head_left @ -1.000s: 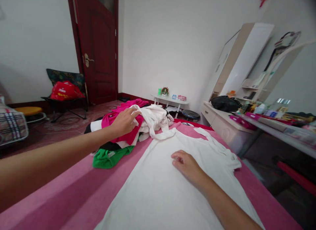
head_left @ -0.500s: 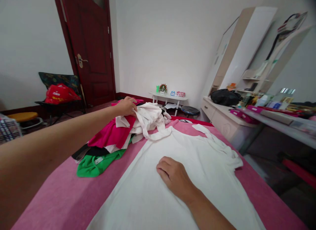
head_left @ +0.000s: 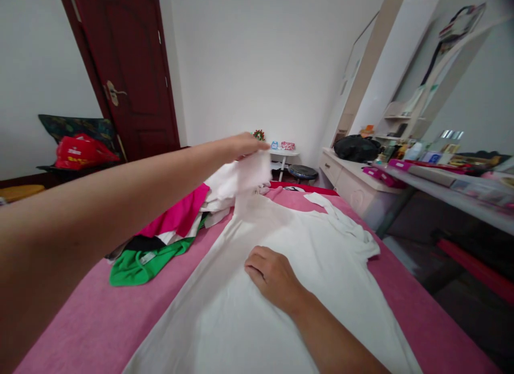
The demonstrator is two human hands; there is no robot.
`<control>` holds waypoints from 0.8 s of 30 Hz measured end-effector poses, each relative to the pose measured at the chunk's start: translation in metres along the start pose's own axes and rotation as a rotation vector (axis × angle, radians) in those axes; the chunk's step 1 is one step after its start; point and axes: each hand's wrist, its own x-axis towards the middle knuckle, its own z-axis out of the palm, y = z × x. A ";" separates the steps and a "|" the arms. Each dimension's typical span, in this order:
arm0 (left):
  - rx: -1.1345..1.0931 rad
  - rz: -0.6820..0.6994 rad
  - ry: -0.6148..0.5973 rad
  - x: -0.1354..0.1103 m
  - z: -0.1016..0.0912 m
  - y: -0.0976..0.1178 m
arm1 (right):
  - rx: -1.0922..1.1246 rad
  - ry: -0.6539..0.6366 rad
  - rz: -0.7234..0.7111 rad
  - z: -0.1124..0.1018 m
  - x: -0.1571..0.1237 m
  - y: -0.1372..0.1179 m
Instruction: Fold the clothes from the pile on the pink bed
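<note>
A white shirt point(head_left: 225, 315) lies spread out on the pink bed, its neckline pointing away from me. My left hand point(head_left: 247, 144) reaches far forward and grips one sleeve of it, held up off the bed and blurred by motion. Low on the middle of the shirt rests my right hand point(head_left: 273, 277), its fingers curled in, with nothing seen in them. The other sleeve point(head_left: 355, 232) lies bunched and creased at the right. Behind my left forearm sits a heap of clothes, with a green garment point(head_left: 138, 264) and a hot-pink one point(head_left: 182, 213).
The pink bed cover point(head_left: 96, 320) shows on both sides of the shirt. To the right stand a white dresser point(head_left: 357, 181) with a black bag point(head_left: 357, 149) and a cluttered table point(head_left: 433, 178). A round stool point(head_left: 303, 173) is beyond the bed. A red bag point(head_left: 82, 151) rests on a chair.
My left hand has moved right and up from over the clothes heap, lifting the white shirt's sleeve. My right hand stays on the shirt. The view has shifted slightly.
</note>
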 end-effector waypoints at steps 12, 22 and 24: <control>0.472 0.135 -0.296 -0.164 0.053 -0.105 | 0.014 0.101 0.135 -0.005 -0.004 -0.002; 0.525 -0.135 -0.532 -0.291 0.018 -0.125 | -0.557 0.160 0.372 -0.013 0.021 0.055; 0.464 -0.144 -0.566 -0.296 0.018 -0.124 | -0.600 0.096 0.400 -0.014 0.028 0.065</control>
